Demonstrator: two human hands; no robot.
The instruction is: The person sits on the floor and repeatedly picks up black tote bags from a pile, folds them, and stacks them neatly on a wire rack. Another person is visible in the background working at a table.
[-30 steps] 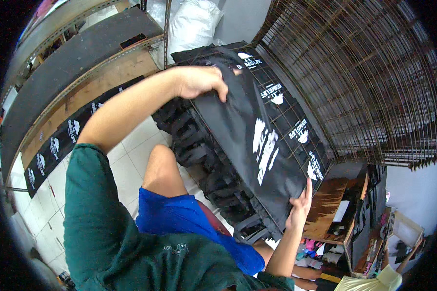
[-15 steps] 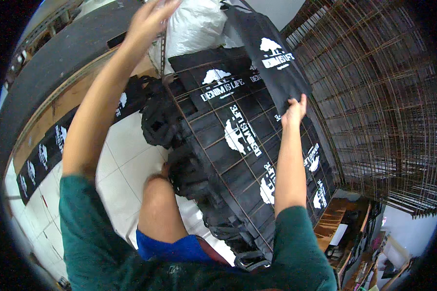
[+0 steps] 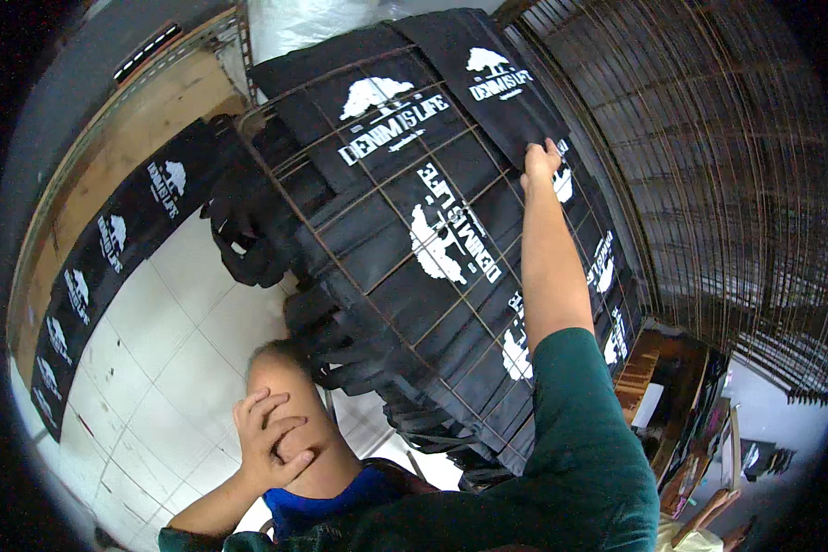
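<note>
Atop wire rack (image 3: 368,293), my R hand (image 3: 542,162)'s on cloth (image 3: 480,90) corner, can't tell if pinched; L hand (image 3: 270,443) spread on leg (image 3: 290,375). Best lay cloth flat w/o creases.

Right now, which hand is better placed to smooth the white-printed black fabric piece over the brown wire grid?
Probably the right hand: it touches the near edge of the black fabric piece, while the left hand lies on a bare leg.
</note>
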